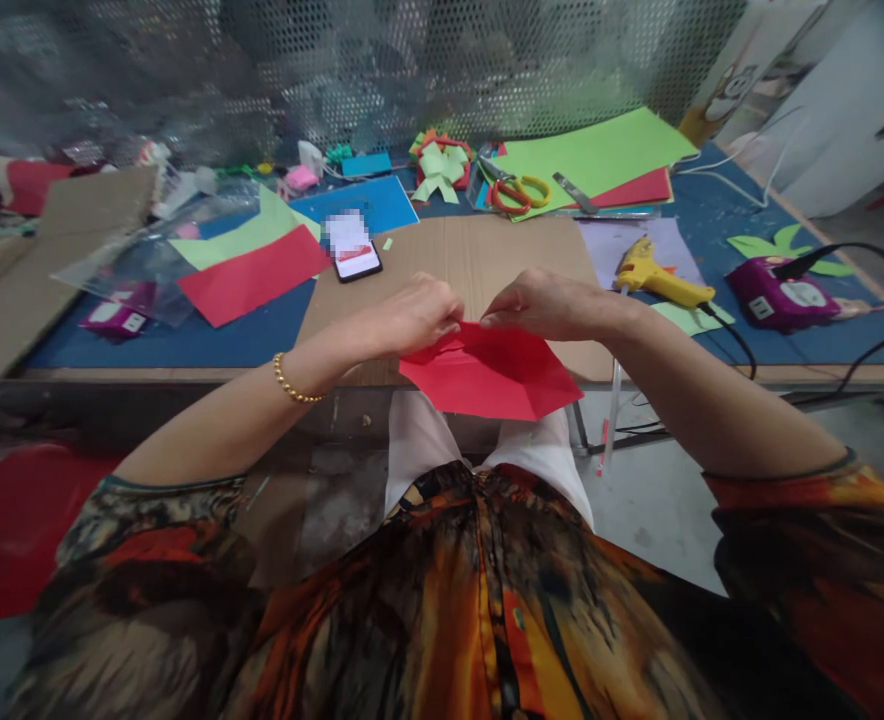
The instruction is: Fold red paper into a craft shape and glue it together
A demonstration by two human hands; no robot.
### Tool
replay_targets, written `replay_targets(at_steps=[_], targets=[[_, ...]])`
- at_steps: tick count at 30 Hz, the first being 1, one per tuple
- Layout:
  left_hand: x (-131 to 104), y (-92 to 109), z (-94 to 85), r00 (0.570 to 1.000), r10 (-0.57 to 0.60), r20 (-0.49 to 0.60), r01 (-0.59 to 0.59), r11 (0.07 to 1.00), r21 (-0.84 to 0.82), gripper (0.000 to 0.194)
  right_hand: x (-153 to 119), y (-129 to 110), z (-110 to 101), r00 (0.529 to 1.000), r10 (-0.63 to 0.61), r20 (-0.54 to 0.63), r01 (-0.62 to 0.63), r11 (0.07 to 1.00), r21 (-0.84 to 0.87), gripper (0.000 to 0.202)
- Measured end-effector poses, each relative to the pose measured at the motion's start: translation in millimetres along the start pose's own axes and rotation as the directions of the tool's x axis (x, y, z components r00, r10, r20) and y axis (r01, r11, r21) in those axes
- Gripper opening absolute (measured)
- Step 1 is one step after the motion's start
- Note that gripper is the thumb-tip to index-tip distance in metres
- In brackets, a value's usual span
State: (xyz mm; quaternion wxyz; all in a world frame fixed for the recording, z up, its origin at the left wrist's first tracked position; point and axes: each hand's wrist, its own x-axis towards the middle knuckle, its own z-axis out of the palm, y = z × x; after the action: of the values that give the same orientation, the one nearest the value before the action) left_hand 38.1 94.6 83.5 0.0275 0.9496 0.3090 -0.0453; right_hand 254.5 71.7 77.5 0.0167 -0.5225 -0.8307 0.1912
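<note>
Silky patterned shirt [479, 590] is filling the foreground, bottom edge cutting it off. Blue tabletop [224, 345] is stretching toward perforated metal mesh [442, 60]. Left hand [427, 310] and right hand [536, 305] are pinching 1 creased red paper [502, 375] by its far edge, fingertips closed, over the tabletop's front edge. Fingers are partly hiding the paper; possibly doubled there, hard to tell. Smooth brown board [464, 245] is lying behind.

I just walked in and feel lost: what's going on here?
One person's left hand and right hand pinch the far edge of a red sheet, close together. The bent sheet reaches past the table's near edge. A phone lies ahead to the left, and a yellow glue gun lies to the right.
</note>
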Motion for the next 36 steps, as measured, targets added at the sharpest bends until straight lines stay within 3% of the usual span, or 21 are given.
replay_targets(at_steps=[6, 13, 19, 25, 31, 36], targets=[[-3, 12, -0.2, 0.997, 0.055, -0.049, -0.044, 0.98, 0.196, 0.029, 1, -2, 2, 0.999, -0.043, -0.025, 0.041, 0.996, -0.078, 0.028], [-6, 9, 17.4, 0.979, 0.108, -0.174, -0.062, 0.966, 0.25, 0.03, 0, -7, 6, 0.996, -0.067, -0.066, 0.061, 0.993, -0.098, 0.03], [-9, 10, 22.1, 0.967, 0.159, -0.2, -0.09, 0.944, 0.318, 0.037, -5, -12, 10, 0.985, -0.116, -0.125, 0.098, 0.985, -0.141, 0.032], [-13, 13, 15.3, 0.992, 0.052, -0.114, -0.027, 0.977, 0.212, 0.031, -8, -15, 14, 0.976, -0.145, -0.164, 0.103, 0.965, -0.243, 0.035], [-14, 8, 6.5, 0.997, -0.07, 0.039, 0.07, 0.998, -0.008, 0.048, -10, -16, 15, 0.975, -0.131, -0.177, 0.086, 0.966, -0.242, 0.038], [-13, 9, 9.7, 0.993, -0.114, 0.019, 0.115, 0.992, -0.055, 0.046, -11, -19, 14, 0.976, -0.14, -0.165, 0.096, 0.963, -0.251, 0.039]])
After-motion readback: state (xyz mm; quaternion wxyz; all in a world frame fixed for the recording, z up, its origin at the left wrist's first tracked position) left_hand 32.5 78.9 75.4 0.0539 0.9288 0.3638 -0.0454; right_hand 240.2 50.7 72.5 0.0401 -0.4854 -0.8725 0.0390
